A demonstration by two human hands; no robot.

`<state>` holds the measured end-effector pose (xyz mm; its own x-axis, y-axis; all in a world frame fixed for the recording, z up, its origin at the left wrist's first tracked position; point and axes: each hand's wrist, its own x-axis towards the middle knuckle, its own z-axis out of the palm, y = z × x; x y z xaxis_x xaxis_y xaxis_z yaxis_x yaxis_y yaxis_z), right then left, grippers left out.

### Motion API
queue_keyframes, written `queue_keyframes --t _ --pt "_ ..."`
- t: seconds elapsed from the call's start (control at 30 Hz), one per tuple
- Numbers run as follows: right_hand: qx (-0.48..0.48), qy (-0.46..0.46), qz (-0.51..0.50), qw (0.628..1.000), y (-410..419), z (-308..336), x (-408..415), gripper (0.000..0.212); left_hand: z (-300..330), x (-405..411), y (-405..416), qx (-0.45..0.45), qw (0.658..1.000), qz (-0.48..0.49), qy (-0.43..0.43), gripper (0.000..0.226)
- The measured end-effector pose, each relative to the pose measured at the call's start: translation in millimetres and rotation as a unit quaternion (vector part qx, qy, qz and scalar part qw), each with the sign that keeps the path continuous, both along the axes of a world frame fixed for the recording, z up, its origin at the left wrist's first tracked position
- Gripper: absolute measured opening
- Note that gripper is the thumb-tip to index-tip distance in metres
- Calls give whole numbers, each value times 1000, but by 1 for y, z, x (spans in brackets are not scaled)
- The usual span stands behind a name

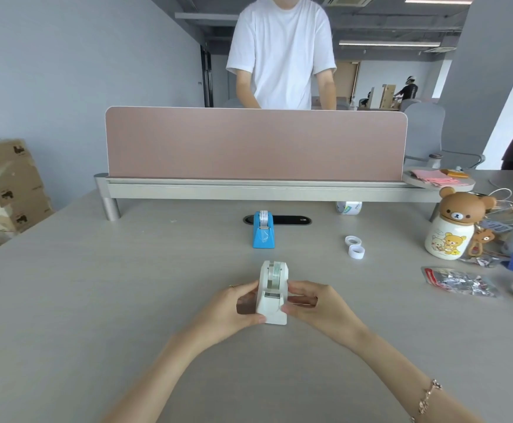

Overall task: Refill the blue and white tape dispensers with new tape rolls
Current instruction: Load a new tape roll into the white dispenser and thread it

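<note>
Two hands are on the white dispenser (272,293), which stands on the desk (96,300) near the middle of its near edge. My left hand (239,306) curls round its left flank and my right hand (307,303) pinches its right flank, near the cutter end. A roll of clear tape appears seated in its slot. I judge the body hard, smooth plastic, probably weighted at the base: stiff, a little slippery, best taken by the two flat sides low down, clear of the toothed blade at the front.

Beyond it, toward the middle of the desk, the blue dispenser (263,230) stands alone, untouched, with tape showing over its wheel. Two small white tape rolls (355,246) lie touching each other, to the right of the blue one and well apart from my hands; I expect them light and apt to roll.

Further right a bear-shaped bottle (452,227), foil wrappers (459,282) and other clutter crowd the right edge. A larger tape roll (349,207) sits under the shelf of the pink divider (255,143). Nothing blocks the reach to either dispenser.
</note>
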<state>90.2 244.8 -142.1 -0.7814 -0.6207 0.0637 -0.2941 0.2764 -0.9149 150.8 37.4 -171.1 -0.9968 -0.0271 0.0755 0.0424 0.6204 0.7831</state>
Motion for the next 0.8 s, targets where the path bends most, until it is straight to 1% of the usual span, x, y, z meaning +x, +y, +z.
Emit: queue_keyframes --t 0.13,0.2,0.3,0.43,0.5,0.6,0.8 --pt "11 -1 -3 1000 -14 -1 3 28 5 10 -8 -14 1000 14 10 64" --pt "12 -7 -1 1000 -26 -2 6 34 4 15 -16 -24 999 33 21 63" --pt "15 2 7 1000 -49 -4 9 46 -2 20 -32 -4 998 59 32 64" --pt "11 5 -5 1000 -75 -6 4 49 -2 18 -40 18 994 95 57 57" --pt "14 12 -9 1000 -83 -6 -2 49 -1 11 -41 13 992 107 69 55" --pt "15 20 -28 999 -93 -8 -14 46 2 0 -46 13 991 111 67 54" --pt "18 1 -62 998 -109 -13 -45 51 5 -27 -64 -1 993 103 50 60"
